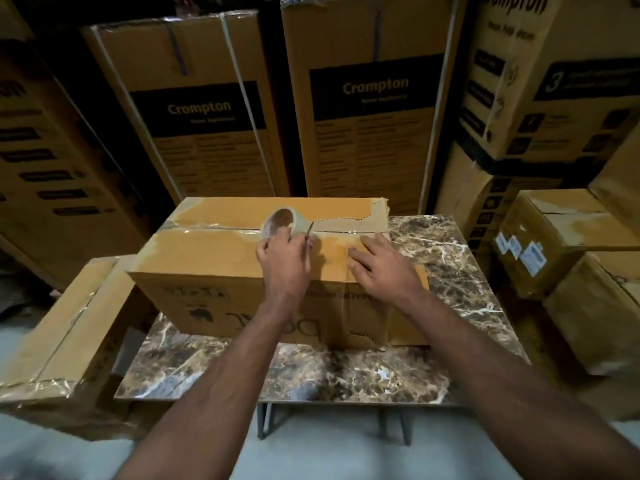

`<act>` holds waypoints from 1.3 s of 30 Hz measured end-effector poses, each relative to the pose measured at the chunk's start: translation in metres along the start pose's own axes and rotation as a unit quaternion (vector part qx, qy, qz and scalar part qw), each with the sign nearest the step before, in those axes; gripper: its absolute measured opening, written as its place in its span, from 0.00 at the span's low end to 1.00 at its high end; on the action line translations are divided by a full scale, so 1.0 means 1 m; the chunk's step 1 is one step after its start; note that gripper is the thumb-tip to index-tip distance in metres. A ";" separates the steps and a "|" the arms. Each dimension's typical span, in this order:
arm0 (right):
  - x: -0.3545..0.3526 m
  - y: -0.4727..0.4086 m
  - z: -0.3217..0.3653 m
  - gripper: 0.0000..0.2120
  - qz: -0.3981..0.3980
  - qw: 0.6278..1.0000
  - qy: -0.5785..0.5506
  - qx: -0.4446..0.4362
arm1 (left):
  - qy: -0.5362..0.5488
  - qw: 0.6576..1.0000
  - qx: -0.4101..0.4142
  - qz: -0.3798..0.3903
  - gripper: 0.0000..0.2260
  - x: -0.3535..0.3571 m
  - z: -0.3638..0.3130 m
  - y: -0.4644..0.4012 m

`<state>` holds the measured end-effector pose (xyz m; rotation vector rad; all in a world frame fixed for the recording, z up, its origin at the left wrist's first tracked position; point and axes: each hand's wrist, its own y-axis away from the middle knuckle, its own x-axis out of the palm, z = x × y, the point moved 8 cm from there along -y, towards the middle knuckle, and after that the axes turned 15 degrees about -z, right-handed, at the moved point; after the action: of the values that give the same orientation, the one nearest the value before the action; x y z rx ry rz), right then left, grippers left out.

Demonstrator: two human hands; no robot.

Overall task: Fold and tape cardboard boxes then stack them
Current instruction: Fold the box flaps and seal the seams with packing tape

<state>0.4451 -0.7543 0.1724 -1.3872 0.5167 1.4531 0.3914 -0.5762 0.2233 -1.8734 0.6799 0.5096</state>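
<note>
Clear tape from a roll (282, 221) gripped in the left hand (282, 261) is drawn along the box (221, 258) top seam, while the right hand (382, 268), fingers flat, presses the near flap shut. The box rests on a marble table (450, 271), presumably for working height.

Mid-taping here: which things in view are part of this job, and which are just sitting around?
In the job:
- box on the table, seam being taped
- tape roll, gripped by left hand
- right hand, pressing flat on the box
- taped box at left

Just around:
- marble table
- Crompton cartons behind
- stacked cartons at right
</note>
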 end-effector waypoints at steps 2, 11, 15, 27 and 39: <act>0.001 -0.022 -0.013 0.24 0.008 1.000 -0.011 -0.014 | 0.025 1.000 0.013 0.001 0.10 0.001 0.002 -0.017; 0.001 -0.049 -0.005 0.23 -0.041 0.995 0.075 0.045 | 0.309 0.939 -0.126 0.081 0.12 0.007 0.018 -0.053; -0.029 -0.046 0.044 0.25 -0.219 0.971 -0.072 0.067 | 0.441 0.837 -0.299 0.121 0.13 0.004 0.023 -0.064; -0.056 -0.049 0.112 0.31 -0.293 0.947 -0.112 0.065 | 0.515 0.697 -0.395 0.303 0.16 0.029 0.011 -0.059; -0.082 -0.053 0.098 0.11 -0.339 0.898 -0.115 0.256 | 0.553 0.653 -0.391 0.339 0.10 0.028 0.009 -0.067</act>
<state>0.4297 -0.6811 0.2888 -0.8271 0.1977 0.8054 0.4560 -0.5539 0.2487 -2.6418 2.3520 -0.0247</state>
